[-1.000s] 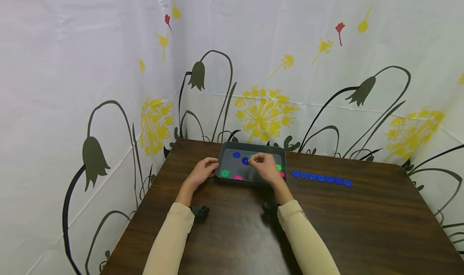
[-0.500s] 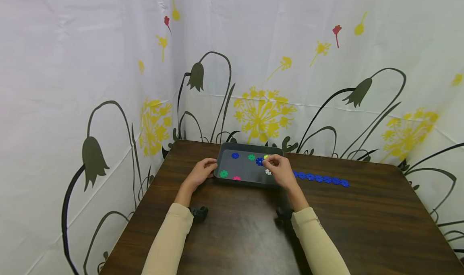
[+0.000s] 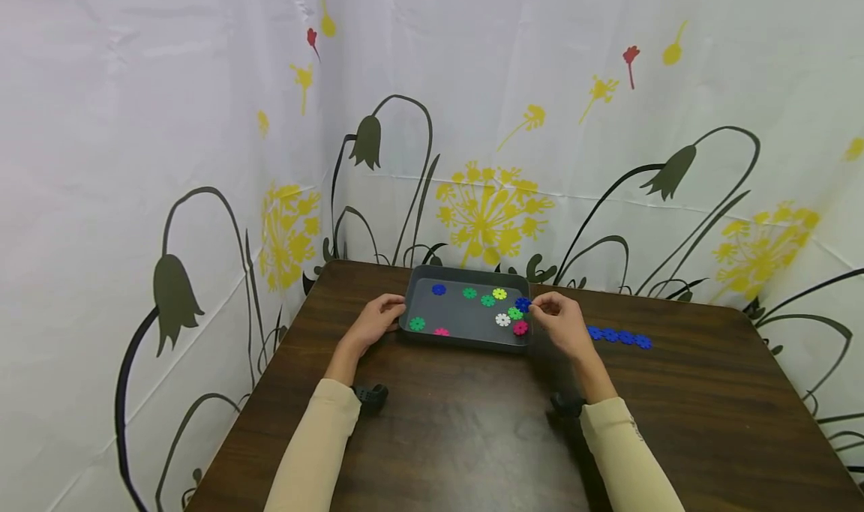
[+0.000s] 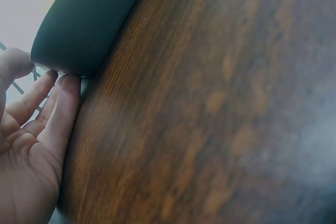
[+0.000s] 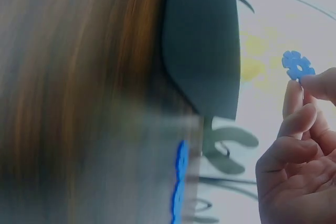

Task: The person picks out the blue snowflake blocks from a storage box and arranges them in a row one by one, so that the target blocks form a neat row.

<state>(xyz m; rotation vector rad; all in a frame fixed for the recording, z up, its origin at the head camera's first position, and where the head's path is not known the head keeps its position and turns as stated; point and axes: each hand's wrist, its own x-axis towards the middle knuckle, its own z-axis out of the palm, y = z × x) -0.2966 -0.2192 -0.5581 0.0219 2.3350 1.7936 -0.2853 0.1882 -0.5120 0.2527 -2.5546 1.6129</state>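
Note:
A blue flower-shaped plastic piece (image 5: 297,66) is pinched between the thumb and fingertips of my right hand (image 3: 562,322). That hand is raised over the right end of a dark grey tray (image 3: 466,342). My left hand (image 3: 373,321) holds the tray's left end; in the left wrist view its thumb is at the rim and its fingers lie against the outer wall. Inside the tray lie several flower pieces: a blue piece (image 3: 439,290), a yellow piece (image 3: 499,294), a white piece (image 3: 502,320), a pink piece (image 3: 520,328) and several green pieces, including one (image 3: 417,323) at the near left.
A row of joined blue flower pieces (image 3: 618,336) lies on the brown wooden table (image 3: 459,437) right of the tray, partly hidden by my right hand. A white curtain (image 3: 472,85) with printed flowers hangs behind the table and along its left side.
My right hand has moved rightward from the tray's middle to its right end, carrying the blue flower piece and uncovering the pieces there. My left hand has stayed at the tray's left end.

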